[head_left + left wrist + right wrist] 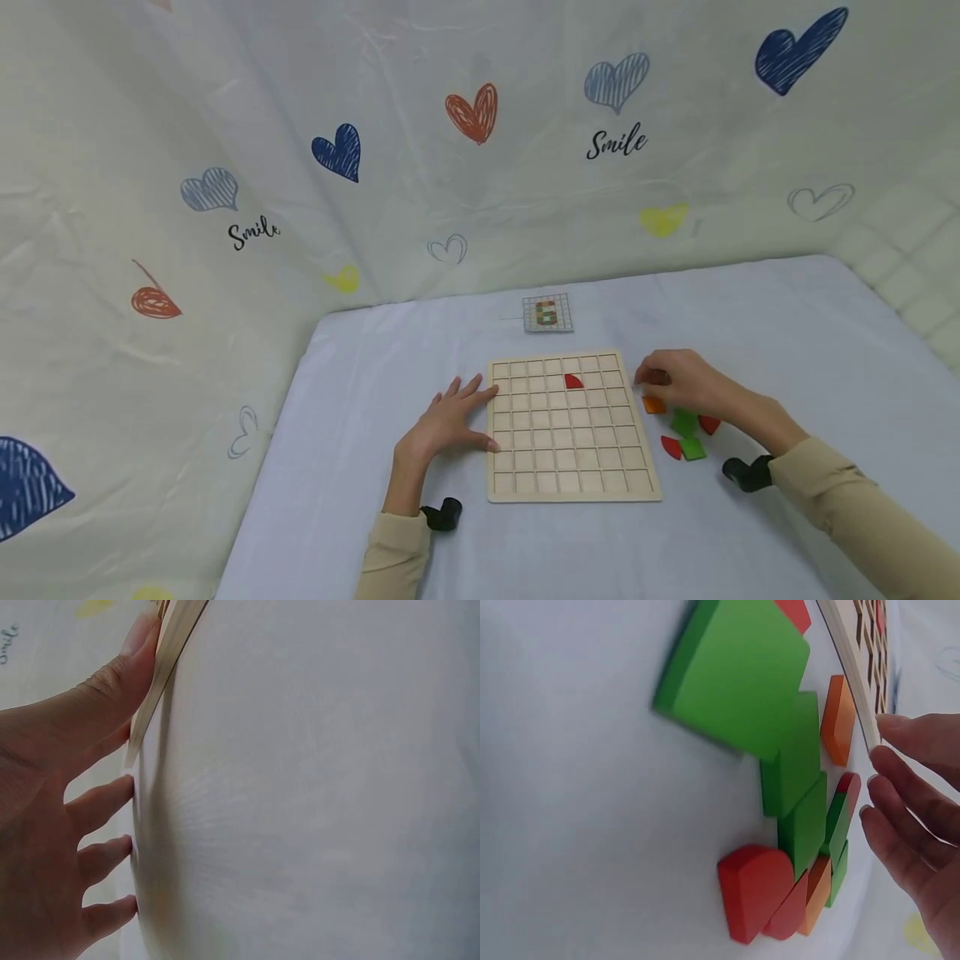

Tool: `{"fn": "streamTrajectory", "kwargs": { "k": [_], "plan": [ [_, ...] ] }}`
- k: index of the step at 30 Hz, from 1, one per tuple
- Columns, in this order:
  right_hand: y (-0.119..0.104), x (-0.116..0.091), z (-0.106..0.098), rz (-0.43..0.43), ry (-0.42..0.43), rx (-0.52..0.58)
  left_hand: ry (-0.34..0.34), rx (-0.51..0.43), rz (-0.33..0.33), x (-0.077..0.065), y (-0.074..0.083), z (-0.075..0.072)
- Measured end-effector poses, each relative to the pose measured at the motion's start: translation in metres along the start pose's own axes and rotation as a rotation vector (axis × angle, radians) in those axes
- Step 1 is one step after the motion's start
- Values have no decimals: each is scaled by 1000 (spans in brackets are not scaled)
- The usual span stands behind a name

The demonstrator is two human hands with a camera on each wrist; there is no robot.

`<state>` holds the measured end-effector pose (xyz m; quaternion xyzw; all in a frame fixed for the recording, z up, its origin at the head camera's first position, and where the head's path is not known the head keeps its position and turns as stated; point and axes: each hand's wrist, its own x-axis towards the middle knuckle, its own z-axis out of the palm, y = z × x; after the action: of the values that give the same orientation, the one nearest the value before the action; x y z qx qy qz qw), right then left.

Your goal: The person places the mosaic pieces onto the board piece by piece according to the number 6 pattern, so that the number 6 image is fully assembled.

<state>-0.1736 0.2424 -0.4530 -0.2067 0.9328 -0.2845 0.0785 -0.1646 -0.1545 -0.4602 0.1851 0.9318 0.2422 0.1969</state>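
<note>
A wooden grid board (555, 495) lies on the white cloth with one red quarter-round piece (573, 382) in an upper cell. At its left edge, my left hand (447, 421) rests spread, thumb and forefinger touching the rim; in the left wrist view the thumb (135, 656) lies along the wooden edge (171, 660). My right hand (686, 382) hovers beside the board's right edge, above an orange piece (654, 405). The right wrist view shows its fingers (904, 802) loosely bent with nothing visible between the tips. Green squares (735, 675) and red pieces (756, 889) lie below it.
Behind the board lies a small pattern card (547, 313) showing a coloured 6 on a grid. A cloth backdrop (405, 200) printed with hearts and "Smile" rises beyond the table. Black wrist cameras (442, 515) sit at both cuffs.
</note>
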Motion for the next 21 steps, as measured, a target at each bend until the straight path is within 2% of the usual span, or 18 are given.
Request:
{"fn": "streamTrajectory", "kwargs": {
  "k": [15, 21],
  "plan": [
    [7, -14, 2, 40, -66, 0, 3, 5, -3, -1, -1, 1],
    [4, -14, 4, 26, -68, -32, 3, 1, -2, -1, -1, 2]
  ]
}}
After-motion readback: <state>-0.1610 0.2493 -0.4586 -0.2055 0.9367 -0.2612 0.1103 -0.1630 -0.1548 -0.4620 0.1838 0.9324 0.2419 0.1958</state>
